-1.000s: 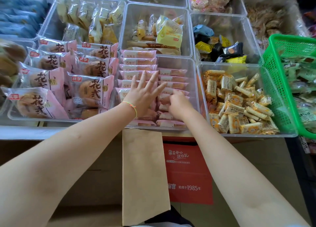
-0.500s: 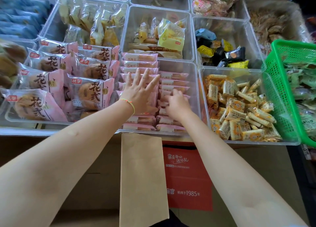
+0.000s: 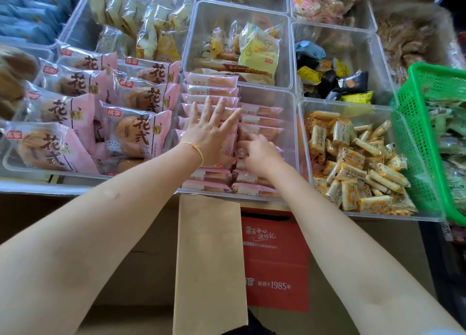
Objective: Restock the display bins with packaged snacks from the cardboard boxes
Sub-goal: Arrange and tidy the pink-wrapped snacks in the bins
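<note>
left hand [image 3: 210,133] flat, fingers spread on the left stack of pink packets [image 3: 211,91], long axes across frame; right hand [image 3: 259,155] curled, pinching a packet at frame centre.

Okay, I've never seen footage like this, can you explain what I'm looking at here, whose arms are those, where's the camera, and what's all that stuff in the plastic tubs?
There is no machine here. The arms belong to a person wearing a wide-angle camera on the head, so you look forward and down along them. The person is filling shop display bins with wrapped snacks.

The left hand, with a thin bracelet at the wrist, lies flat with straight fingers on the left row of slim pink packets in the middle clear bin. The right hand has curled fingers at the right row; they seem to pinch a packet, though that is partly hidden.

To the left sit bigger pink bread packs. To the right are small orange-and-white snack bars, then a green basket. Below the bins stand a brown cardboard flap and a red box.
</note>
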